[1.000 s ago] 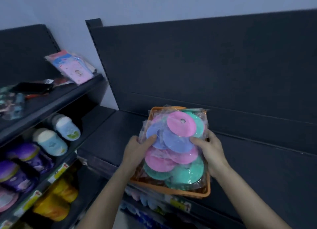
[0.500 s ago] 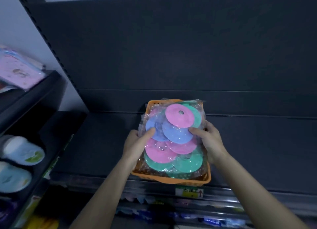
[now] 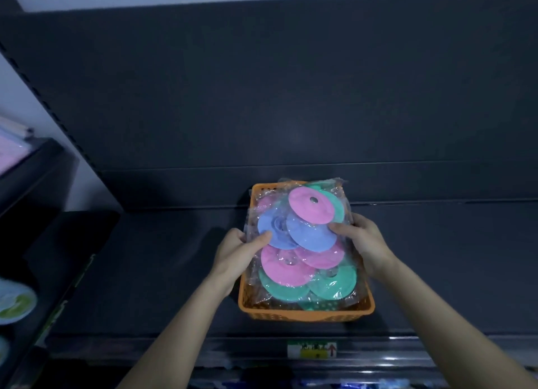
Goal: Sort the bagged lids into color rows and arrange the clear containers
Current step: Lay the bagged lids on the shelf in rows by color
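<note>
Orange basket [image 3: 305, 315] on shelf [image 3: 160, 272] — bagged lids [image 3: 310, 212] inside; left hand [image 3: 233, 254], right hand [image 3: 366, 243] grip pinching them.

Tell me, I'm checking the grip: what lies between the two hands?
In the head view, the bagged lids lie between the left hand and the right hand, over the orange basket.

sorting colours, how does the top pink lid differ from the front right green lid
The top pink lid is pink, the front right green lid green. The pink one lies uppermost at the far end of the orange basket; the green one low at the near end, partly covered. Both are round and bagged.
</note>
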Tool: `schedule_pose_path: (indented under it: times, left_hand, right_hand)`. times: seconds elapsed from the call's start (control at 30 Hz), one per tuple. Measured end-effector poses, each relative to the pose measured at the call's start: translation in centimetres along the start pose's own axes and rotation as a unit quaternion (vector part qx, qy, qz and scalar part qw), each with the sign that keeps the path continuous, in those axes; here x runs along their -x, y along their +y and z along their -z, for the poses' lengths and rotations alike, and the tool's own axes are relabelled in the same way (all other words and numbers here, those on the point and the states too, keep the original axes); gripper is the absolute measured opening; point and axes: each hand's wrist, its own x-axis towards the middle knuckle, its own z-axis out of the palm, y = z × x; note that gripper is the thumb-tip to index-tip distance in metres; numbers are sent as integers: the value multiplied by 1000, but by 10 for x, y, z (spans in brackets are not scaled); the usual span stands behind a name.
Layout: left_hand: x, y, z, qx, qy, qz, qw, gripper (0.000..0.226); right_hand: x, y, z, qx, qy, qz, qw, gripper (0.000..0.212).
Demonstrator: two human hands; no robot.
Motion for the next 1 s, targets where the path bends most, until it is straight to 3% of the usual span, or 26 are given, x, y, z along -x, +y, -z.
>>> schedule_pose_path:
  times: [0.17, 0.23, 0.33, 0.43, 0.53, 0.63, 0.83, 0.9, 1.0]
  left_hand:
    - [-14, 11, 9, -57, -55, 25, 997, 39]
    - [-15, 18, 11, -73, -56, 13, 996, 41]
    - [-14, 28, 6, -88, -25, -70, 993, 41]
    - [-16, 32, 0, -131, -21, -122, 984, 28]
    - [-22, 33, -2, -205, 10, -152, 967, 26]
    - [-26, 34, -2, -204, 16, -185, 961, 18]
    - [-33, 35, 2, -164, -12, -237, 958, 20]
    - [-36, 37, 5, -156, -28, -223, 962, 11]
    - [-37, 41, 11, -136, -106, -167, 971, 25]
  right_hand:
    - [-5, -2, 10, 42, -4, 10, 999, 54]
    - [-8, -4, 9, 126, 28, 56, 990, 49]
    - [-7, -15, 4, 298, 99, 172, 934, 76]
    - [3, -26, -9, 411, 29, 294, 863, 80]
    - [11, -23, -28, 515, -70, 231, 823, 99]
    - [15, -19, -39, 592, -98, 194, 776, 108]
    - [20, -19, -47, 549, -65, 224, 803, 77]
    - [22, -19, -52, 543, -35, 241, 804, 69]
    - [25, -16, -64, 527, 4, 258, 810, 61]
